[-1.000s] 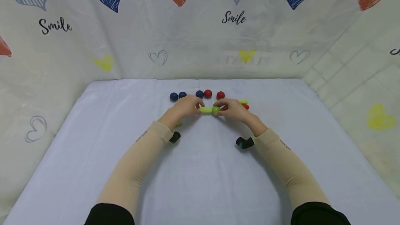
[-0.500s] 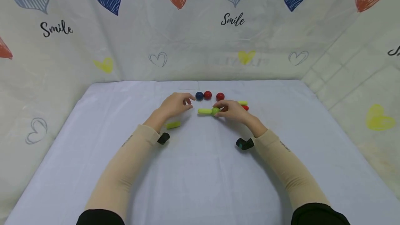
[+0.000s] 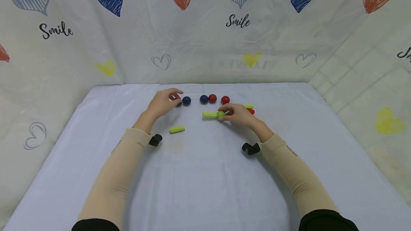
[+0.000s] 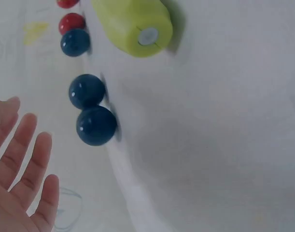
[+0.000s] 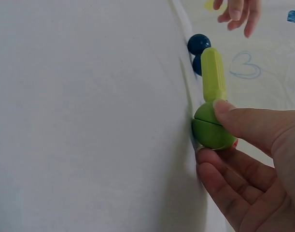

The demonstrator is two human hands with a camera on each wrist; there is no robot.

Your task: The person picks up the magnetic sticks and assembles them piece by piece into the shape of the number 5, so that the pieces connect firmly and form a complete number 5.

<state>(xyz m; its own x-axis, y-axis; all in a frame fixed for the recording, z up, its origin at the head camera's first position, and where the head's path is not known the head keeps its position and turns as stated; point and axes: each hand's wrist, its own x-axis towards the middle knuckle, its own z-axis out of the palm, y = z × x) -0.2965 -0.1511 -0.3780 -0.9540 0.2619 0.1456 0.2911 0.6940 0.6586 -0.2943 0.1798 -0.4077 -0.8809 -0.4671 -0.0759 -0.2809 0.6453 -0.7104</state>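
Note:
My right hand (image 3: 239, 114) pinches a green ball (image 5: 212, 128) between thumb and fingers, low over the table. A lime-green toy stick (image 5: 213, 72) is joined end-on to that ball and points left in the head view. My left hand (image 3: 162, 102) is at the back left with its fingers loosely spread. It holds nothing and hovers beside two dark blue balls (image 4: 91, 108), one of them partly hidden behind it in the head view. Nearer the front lies a loose lime-green stick (image 3: 177, 129); the left wrist view shows a grey disc in its end.
Along the table's back stand another blue ball (image 3: 203, 99), a red ball (image 3: 212, 98) touching or nearly touching it, and a second red ball (image 3: 225, 99). Behind my right hand lie another lime-green stick (image 3: 248, 106) and a red piece (image 3: 252, 111), partly hidden. A heart-printed curtain rises behind.
My left hand has let go of the lime-green stick and moved left and back to the blue balls, uncovering the loose stick. The right hand keeps its pinch on the green ball.

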